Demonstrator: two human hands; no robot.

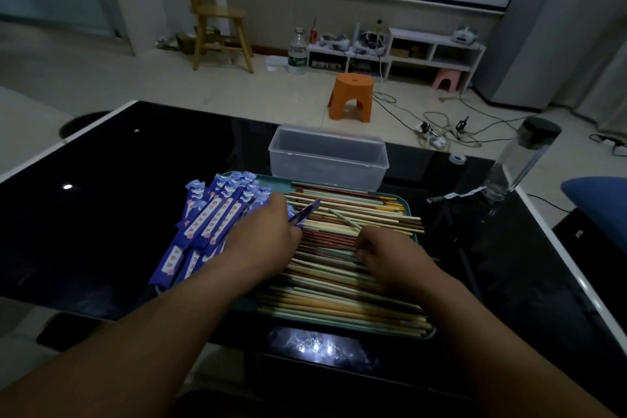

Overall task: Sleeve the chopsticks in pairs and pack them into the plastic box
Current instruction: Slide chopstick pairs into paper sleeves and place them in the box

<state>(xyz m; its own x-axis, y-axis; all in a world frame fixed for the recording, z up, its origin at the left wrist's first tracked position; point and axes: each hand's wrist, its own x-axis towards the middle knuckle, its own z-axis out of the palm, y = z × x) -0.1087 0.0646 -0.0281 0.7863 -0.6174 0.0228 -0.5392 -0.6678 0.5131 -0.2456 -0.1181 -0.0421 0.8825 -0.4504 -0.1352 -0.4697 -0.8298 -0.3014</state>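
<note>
The left hand (268,227) pinches a purple sleeve (305,212) whose free end points rightward at the right hand (383,249), which pinches a pale chopstick (344,220) slanting back toward it, the two ends near but apart, with the plastic box (329,166) beyond both hands.

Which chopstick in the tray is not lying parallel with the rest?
The pale chopstick slanting across the pile, its near end in the right hand; the others lie side by side.
</note>
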